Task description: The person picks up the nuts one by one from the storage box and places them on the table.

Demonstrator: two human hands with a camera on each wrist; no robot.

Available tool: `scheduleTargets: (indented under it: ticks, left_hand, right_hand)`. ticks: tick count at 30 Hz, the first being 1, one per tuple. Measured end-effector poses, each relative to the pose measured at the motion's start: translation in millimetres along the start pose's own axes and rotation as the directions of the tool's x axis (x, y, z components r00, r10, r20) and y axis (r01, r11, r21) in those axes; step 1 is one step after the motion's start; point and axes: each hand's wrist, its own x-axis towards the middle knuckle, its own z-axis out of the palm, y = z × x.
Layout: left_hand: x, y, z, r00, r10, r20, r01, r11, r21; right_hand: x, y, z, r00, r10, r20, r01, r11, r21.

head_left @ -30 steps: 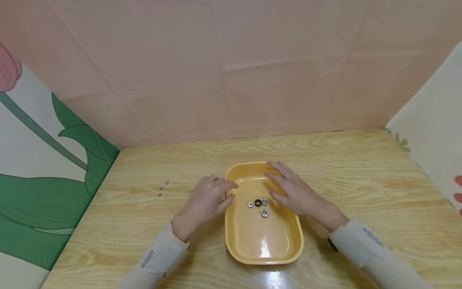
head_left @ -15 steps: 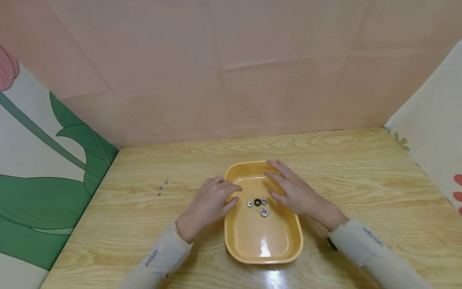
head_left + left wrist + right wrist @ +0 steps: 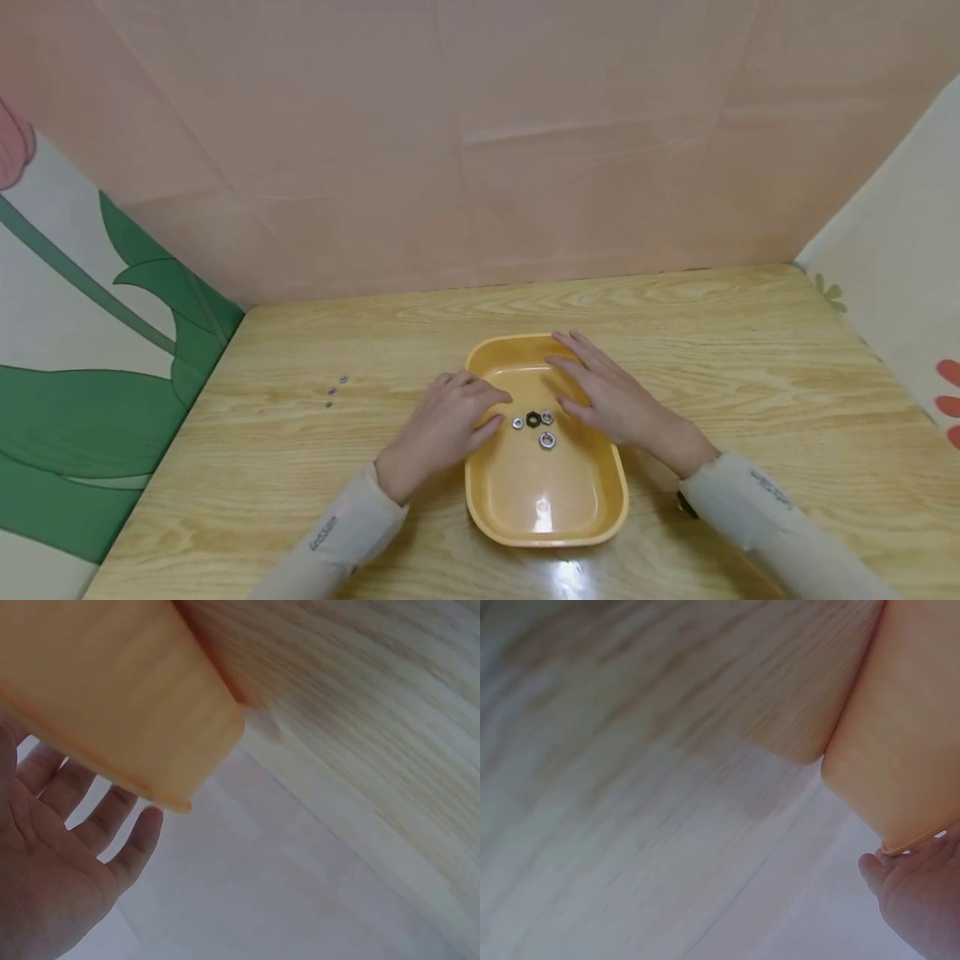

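Observation:
A yellow plastic tray point(image 3: 536, 492) sits on the wooden table, its outer wall showing in both wrist views. Inside lie a small silver hex nut point(image 3: 517, 423), a black nut point(image 3: 533, 419), a silver nut point(image 3: 547, 417) touching or close beside the black one, and a larger silver nut point(image 3: 547, 441). Over the left rim hovers my left hand point(image 3: 453, 421), thumb and index finger apart above the tray floor, nothing visible between them. My right hand point(image 3: 615, 404) lies across the right rim, fingers spread loosely near the far right corner. Whether its palm presses the rim is hidden.
Three tiny metal pieces, likely small nuts point(image 3: 332, 391), lie on the wooden table point(image 3: 750, 350) left of the tray. A pink sheet point(image 3: 465, 167) hangs behind the table. Patterned panels stand at the left and right sides.
My left hand has moved to the right, further over the tray toward the nuts. The right hand has stayed in place. The nuts have not moved within the tray.

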Motion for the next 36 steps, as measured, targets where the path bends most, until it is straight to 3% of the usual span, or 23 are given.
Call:
scheduleTargets:
  ticks: [15,31,36]
  left_hand:
    - [3.3,4.2,9.3,1.000,0.011,0.000,-0.011,1.000,-0.011]
    - [8.8,12.1,17.7,0.999,-0.007,0.053,0.010,0.999,-0.049]
    - [10.5,13.4,20.5,0.997,-0.022,0.068,0.024,0.999,-0.023]
  right_hand:
    - [0.4,0.2,0.3,1.000,0.017,0.012,-0.018,0.999,0.029]
    - [-0.4,-0.4,-1.1,1.000,0.015,0.013,-0.015,0.999,0.030]
    - [-0.4,0.2,-0.5,1.000,0.013,0.012,-0.014,0.999,0.031]
